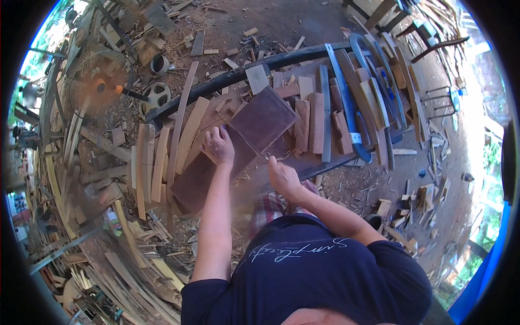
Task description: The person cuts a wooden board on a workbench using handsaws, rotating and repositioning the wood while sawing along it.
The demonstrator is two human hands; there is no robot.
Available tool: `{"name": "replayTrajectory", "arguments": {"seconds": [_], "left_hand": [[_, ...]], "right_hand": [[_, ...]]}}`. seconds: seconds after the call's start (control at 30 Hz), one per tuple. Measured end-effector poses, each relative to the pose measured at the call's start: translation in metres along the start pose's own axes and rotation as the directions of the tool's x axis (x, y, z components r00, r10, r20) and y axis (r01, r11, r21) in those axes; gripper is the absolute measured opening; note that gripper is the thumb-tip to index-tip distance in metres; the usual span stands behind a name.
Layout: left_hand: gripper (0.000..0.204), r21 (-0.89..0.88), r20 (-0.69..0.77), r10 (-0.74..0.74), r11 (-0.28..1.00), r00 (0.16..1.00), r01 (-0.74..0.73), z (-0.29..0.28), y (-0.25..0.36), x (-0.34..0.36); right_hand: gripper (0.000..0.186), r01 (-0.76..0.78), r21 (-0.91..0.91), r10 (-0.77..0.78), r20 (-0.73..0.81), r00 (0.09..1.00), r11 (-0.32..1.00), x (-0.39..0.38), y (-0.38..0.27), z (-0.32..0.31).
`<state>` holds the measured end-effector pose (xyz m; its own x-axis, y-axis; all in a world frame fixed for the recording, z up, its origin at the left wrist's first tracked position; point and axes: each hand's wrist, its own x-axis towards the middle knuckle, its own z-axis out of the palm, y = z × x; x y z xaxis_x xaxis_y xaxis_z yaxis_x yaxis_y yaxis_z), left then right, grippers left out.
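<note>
The reddish-brown, nearly square wooden panel (pixel 264 119) lies flat near the middle of the low bench with a dark far rail (pixel 227 81), set askew between that rail and the near edge. What matters most here, I judge, is its lower-left edge, a straight line set crosswise between the hands: the bare left hand (pixel 218 145) is at that edge's far end and the bare right hand (pixel 284 176) just off its near end, so each is close and neither is clearly nearer. From the right fist the panel lies away toward the far rail; from the left fingertips, to the right. The left hand bears down with bent, spread fingers and grasps nothing visible; the right is curled tight around what looks like a thin, pale stick, too small to identify. The panel's slightly longer axis points from the bench's near left toward its far right, in line with the long, dark brown wooden board (pixel 203 181) running out under the left wrist.
</note>
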<state>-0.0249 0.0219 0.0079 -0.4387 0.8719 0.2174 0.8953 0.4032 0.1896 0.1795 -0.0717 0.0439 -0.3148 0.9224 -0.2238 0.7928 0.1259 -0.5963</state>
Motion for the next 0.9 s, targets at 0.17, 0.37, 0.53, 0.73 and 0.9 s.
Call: {"name": "replayTrajectory", "arguments": {"seconds": [0.17,0.37,0.53,0.73,0.9], "left_hand": [[0.033,0.067,0.139,-0.055,0.997,0.989,0.046,0.001,-0.004,0.007],[0.043,0.081,0.211,-0.145,0.988,0.967,0.130,0.002,0.000,0.009],[0.046,0.067,0.197,-0.158,0.987,0.967,0.148,-0.002,0.002,0.009],[0.048,0.047,0.191,-0.098,0.995,0.977,0.090,-0.003,0.000,0.007],[0.048,-0.005,0.186,-0.100,0.995,0.978,0.103,-0.001,-0.001,0.007]], "right_hand": [[0.015,-0.029,-0.082,0.030,0.005,1.000,0.996,-0.004,-0.013,-0.010],[0.013,-0.158,-0.128,0.171,0.097,0.981,0.979,-0.012,-0.031,-0.011],[0.012,-0.140,-0.017,0.140,0.016,0.990,0.990,0.019,-0.042,0.007],[0.012,-0.188,0.003,0.188,0.071,0.980,0.982,-0.001,-0.029,0.011],[0.013,-0.146,-0.038,0.147,0.025,0.989,0.989,-0.023,-0.028,0.008]]}}
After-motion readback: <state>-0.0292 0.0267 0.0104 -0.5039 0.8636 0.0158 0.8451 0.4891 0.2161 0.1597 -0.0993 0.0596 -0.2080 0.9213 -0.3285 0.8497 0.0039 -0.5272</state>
